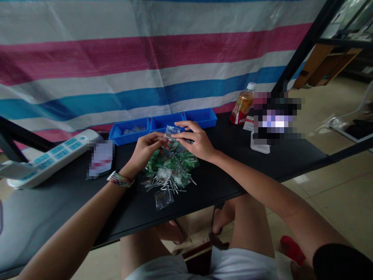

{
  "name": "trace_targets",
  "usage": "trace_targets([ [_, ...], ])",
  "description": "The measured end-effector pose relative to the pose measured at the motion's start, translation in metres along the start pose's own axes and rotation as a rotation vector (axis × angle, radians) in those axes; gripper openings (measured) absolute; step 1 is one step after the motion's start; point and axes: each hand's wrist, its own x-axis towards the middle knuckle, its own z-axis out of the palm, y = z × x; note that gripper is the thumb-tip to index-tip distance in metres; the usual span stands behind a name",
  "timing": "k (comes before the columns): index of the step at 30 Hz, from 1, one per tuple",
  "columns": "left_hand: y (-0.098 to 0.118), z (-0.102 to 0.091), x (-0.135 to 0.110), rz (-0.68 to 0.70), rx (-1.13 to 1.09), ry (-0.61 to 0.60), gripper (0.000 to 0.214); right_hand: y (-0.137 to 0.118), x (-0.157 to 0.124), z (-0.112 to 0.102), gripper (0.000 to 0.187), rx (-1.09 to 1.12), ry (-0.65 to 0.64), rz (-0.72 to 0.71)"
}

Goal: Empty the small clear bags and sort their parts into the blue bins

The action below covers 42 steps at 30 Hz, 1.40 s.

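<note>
Above a loose pile, my left hand (149, 146) pinches the left edge of a small clear plastic bag (171, 131). My right hand (198, 140) is at the bag's right side, its index finger raised over it and its lower fingers against it. What the bag contains is too small to make out. Beneath both hands lies the pile of green pieces (155, 164), clear bags and thin metal rods (175, 186). One clear bag with small brass-coloured pieces (163, 199) rests at the pile's near side.
Three joined blue bins (129, 134) stand behind the pile; the left one contains clear bags. To the left are a white power strip (55, 157) and a phone (100, 159). A drink bottle (242, 104) and a white case (259, 146) are on the right of the black table (233, 163).
</note>
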Motion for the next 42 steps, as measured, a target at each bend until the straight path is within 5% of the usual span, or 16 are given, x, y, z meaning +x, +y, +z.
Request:
trace_targets([
  [8, 0.0, -0.001, 0.001, 0.006, -0.05, 0.087, 0.02, 0.0, 0.0, 0.001, 0.028, 0.093, -0.05, 0.005],
  [15, -0.008, -0.025, 0.016, -0.007, -0.214, 0.4, 0.022, 0.004, 0.006, -0.009, 0.032, 0.148, -0.149, 0.185],
  [22, -0.016, -0.055, 0.025, -0.164, -0.236, 0.669, 0.023, 0.013, 0.01, -0.021, 0.016, -0.078, -0.253, 0.161],
  [27, -0.018, -0.056, 0.024, -0.148, -0.252, 0.563, 0.041, 0.017, 0.009, -0.031, 0.015, -0.152, -0.473, 0.096],
  [34, -0.012, -0.044, 0.02, 0.005, -0.102, 0.518, 0.035, 0.025, 0.007, -0.029, 0.012, -0.224, -0.504, 0.039],
  [38, -0.009, -0.028, 0.011, 0.141, 0.028, 0.363, 0.027, 0.021, 0.007, -0.03, 0.017, -0.261, -0.429, 0.022],
  [42, -0.003, -0.009, -0.004, 0.21, 0.199, 0.188, 0.027, 0.014, 0.008, -0.022, 0.012, -0.068, -0.216, 0.14],
])
